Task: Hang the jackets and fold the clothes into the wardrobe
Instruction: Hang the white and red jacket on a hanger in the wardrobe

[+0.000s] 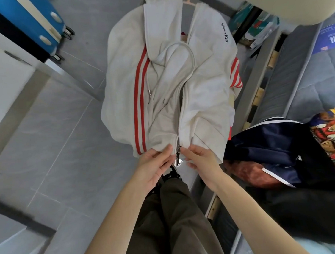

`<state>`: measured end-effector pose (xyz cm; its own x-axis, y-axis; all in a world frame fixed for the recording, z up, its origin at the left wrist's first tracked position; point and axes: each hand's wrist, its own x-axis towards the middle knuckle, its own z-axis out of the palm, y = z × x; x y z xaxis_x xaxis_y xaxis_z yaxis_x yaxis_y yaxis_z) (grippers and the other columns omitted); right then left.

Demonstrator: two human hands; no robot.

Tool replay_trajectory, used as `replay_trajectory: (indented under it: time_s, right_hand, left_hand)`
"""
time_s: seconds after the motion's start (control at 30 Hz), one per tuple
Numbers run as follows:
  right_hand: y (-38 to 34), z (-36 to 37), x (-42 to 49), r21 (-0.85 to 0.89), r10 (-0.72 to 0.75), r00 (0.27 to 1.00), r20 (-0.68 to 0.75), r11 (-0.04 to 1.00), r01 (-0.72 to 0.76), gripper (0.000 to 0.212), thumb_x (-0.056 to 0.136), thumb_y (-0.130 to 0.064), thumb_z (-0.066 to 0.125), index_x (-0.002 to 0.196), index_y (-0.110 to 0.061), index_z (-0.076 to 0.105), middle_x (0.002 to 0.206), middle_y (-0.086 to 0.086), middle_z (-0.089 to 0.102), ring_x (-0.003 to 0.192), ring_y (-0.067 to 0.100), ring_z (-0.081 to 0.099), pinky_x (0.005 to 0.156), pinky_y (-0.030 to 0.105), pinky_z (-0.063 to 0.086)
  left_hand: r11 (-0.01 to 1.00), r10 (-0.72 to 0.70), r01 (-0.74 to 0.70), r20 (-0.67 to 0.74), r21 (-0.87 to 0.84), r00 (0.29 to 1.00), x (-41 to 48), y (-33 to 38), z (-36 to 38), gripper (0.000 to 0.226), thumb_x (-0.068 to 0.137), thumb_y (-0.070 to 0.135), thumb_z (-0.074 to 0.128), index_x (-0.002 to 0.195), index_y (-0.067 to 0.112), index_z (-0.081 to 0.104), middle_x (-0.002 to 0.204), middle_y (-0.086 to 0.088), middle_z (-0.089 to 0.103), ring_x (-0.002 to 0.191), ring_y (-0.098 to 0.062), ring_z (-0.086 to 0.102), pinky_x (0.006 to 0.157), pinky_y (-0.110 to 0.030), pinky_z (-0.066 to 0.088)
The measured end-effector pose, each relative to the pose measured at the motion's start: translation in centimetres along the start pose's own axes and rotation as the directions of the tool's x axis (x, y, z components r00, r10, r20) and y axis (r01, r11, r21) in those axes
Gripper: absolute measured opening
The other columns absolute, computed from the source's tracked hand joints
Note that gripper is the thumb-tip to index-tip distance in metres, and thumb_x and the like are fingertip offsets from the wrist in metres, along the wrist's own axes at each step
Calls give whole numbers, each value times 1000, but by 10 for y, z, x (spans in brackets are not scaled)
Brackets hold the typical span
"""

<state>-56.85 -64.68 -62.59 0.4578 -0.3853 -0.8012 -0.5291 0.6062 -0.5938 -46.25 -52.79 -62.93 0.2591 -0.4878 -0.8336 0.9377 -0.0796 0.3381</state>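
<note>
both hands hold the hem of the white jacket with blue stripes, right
No: the head view shows the stripes are red, not blue. The left hand and right hand do hold the white jacket at its hem.

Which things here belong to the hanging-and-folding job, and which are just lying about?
Job: white jacket, pink hanger, left hand and right hand pinching the jacket's hem beside the zipper, navy garment and printed garment on the bed.
Lying about: blue suitcase, books.
</note>
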Motion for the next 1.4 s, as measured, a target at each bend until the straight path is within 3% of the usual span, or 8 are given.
replay_trajectory:
  time_s: [0.27,0.43,0.6,0.73,0.9,1.13,1.3,1.4]
  right_hand:
    - [7,-7,-19,394,62,971,232,906,-152,8,84,-22,65,84,-15,68,76,-1,58,67,8,52,66,19,47]
    - [10,-3,-24,436,47,943,330,878,-197,14,92,-25,61,91,-17,72,81,-2,59,73,9,51,72,21,47]
    - [9,-3,-25,426,55,941,334,882,-203,16,91,-26,60,95,-18,73,88,-3,64,76,8,51,75,21,47]
    - [9,-3,-25,435,98,956,276,874,-215,19,86,-27,64,99,-14,68,83,-4,62,70,6,50,69,18,48]
    - [12,2,-31,467,174,976,129,858,-215,20,82,-21,66,99,-10,68,73,-3,59,65,6,50,70,19,44]
    - [18,11,-35,549,284,958,-35,807,-219,17,89,-12,66,104,-6,70,75,-1,68,61,6,51,70,19,45]
    - [18,8,-36,454,254,958,-130,875,-170,18,88,-16,68,103,-6,71,76,-2,67,62,6,51,62,17,45]
    - [13,9,-36,269,263,946,-187,940,-209,19,91,-23,66,101,-8,70,82,2,68,67,11,57,62,21,47]
  left_hand:
    - [990,134,-140,-146,-30,980,-10,-1,24,28,63,26,77,87,13,72,77,2,73,71,-5,69,64,-16,54]
    - [981,194,-185,-183,65,964,-17,-13,38,21,64,31,78,81,18,76,78,3,74,69,-4,68,60,-14,51]
    - [977,203,-186,-201,101,958,-20,-16,41,26,64,35,77,84,19,77,91,-3,75,83,-11,71,79,-25,53]
    - [961,244,-203,-227,189,943,-17,-18,39,24,68,34,80,87,20,76,92,1,76,88,-10,70,85,-28,52]
    - [864,409,-305,-205,401,889,-17,-22,31,10,76,22,80,70,22,71,76,-8,73,73,-15,69,70,-25,54]
    - [724,537,-362,-151,586,830,-17,-35,24,15,79,26,77,77,14,68,73,-6,69,67,-17,64,65,-30,53]
    - [611,589,-406,-47,680,807,-13,-36,19,14,80,23,76,74,13,68,63,7,64,58,-3,57,56,-16,46]
    - [604,574,-365,-68,708,816,-10,-37,17,17,80,25,77,70,16,65,57,14,61,56,-2,58,52,-12,44]
